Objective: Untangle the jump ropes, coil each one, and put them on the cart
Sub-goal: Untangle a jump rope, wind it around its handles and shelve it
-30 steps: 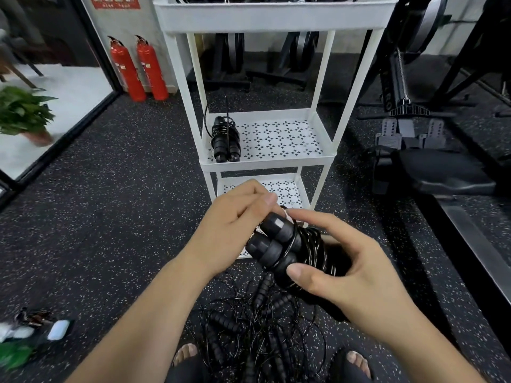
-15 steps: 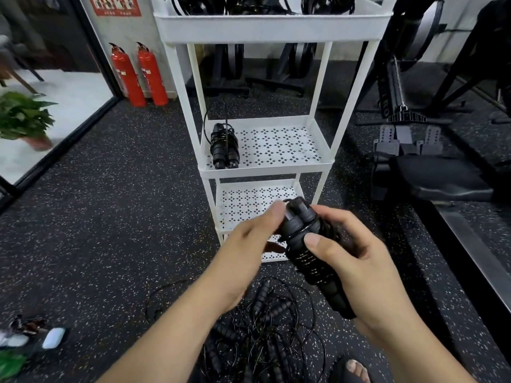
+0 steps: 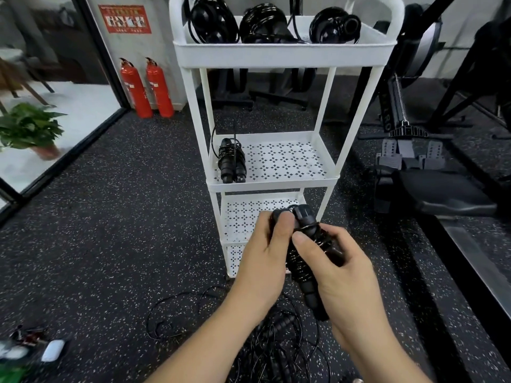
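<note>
Both hands hold a coiled jump rope (image 3: 300,265) at the lower centre of the frame, in front of the bottom shelves of a white three-tier cart (image 3: 276,55). The left hand (image 3: 265,252) grips the upper end, its thumb pressed on the handle tops and its fingers curled behind. The right hand (image 3: 340,275) wraps round the wound cord, its thumb laid across the front.

Another coiled rope (image 3: 231,164) lies at the left side of the cart's middle shelf, and three bundled ropes (image 3: 260,22) sit side by side in the top tray. A tangle of ropes (image 3: 279,346) lies on the speckled floor at the bottom centre.

Two red fire extinguishers (image 3: 146,89) stand against the wall at upper left, a potted plant (image 3: 30,128) at far left and a rowing machine (image 3: 414,150) at right.
</note>
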`<action>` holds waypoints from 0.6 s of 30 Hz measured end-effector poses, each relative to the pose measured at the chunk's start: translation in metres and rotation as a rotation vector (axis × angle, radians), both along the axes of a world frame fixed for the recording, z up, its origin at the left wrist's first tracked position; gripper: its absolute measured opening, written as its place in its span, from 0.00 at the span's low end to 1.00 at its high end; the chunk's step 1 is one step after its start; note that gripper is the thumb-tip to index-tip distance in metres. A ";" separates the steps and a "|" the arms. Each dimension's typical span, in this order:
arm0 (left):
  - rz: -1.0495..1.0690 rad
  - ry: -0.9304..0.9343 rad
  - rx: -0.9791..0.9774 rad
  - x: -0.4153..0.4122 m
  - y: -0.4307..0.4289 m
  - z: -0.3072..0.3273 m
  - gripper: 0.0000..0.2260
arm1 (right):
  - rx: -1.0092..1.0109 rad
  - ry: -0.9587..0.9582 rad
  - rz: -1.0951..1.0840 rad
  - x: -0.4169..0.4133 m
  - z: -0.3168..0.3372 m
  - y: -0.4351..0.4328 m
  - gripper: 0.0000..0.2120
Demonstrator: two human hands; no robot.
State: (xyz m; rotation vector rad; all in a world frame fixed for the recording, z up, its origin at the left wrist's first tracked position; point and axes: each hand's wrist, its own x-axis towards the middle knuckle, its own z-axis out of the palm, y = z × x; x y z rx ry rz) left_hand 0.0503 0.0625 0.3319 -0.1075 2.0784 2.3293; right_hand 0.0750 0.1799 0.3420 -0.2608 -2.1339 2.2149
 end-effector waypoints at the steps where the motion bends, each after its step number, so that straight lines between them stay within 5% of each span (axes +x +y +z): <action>1: -0.002 -0.027 0.014 -0.001 0.000 -0.001 0.09 | 0.002 -0.009 0.007 0.000 -0.002 -0.003 0.23; 6: 0.033 -0.145 0.106 -0.003 0.002 -0.008 0.16 | 0.109 -0.019 -0.022 0.000 -0.007 -0.005 0.22; 11: 0.122 -0.231 0.171 -0.005 0.001 -0.001 0.19 | 0.336 0.046 0.064 0.007 -0.006 -0.001 0.32; 18: 0.074 -0.241 0.053 -0.021 -0.020 0.004 0.24 | 0.122 0.014 0.099 -0.006 0.006 -0.012 0.22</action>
